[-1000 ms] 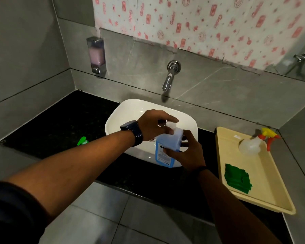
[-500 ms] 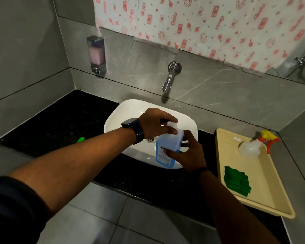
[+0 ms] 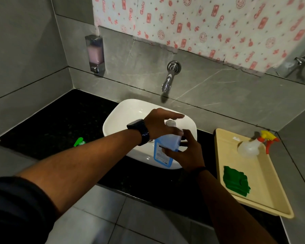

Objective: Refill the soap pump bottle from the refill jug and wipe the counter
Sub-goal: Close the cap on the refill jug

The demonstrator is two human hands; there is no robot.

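Note:
A blue refill jug (image 3: 163, 152) with a white cap (image 3: 171, 123) stands tilted at the front rim of the white basin (image 3: 123, 110). My right hand (image 3: 185, 152) is wrapped around the jug's body. Over the cap, my left hand (image 3: 158, 125) has its fingers stretched out and apart; the cap shows beneath them. A green pump head (image 3: 79, 141) pokes out on the black counter (image 3: 56, 120) to the left, the rest of it hidden behind my left forearm. A folded green cloth (image 3: 236, 181) lies in the beige tray (image 3: 275, 199) on the right.
A clear spray bottle (image 3: 250, 147) with a red and yellow trigger lies at the tray's far end. A chrome tap (image 3: 169, 76) juts from the wall above the basin. A wall dispenser (image 3: 95, 53) with pink soap hangs at the left.
My left hand was closed on the white cap; its fingers have now spread and lifted off it. My right hand still holds the jug in the same place.

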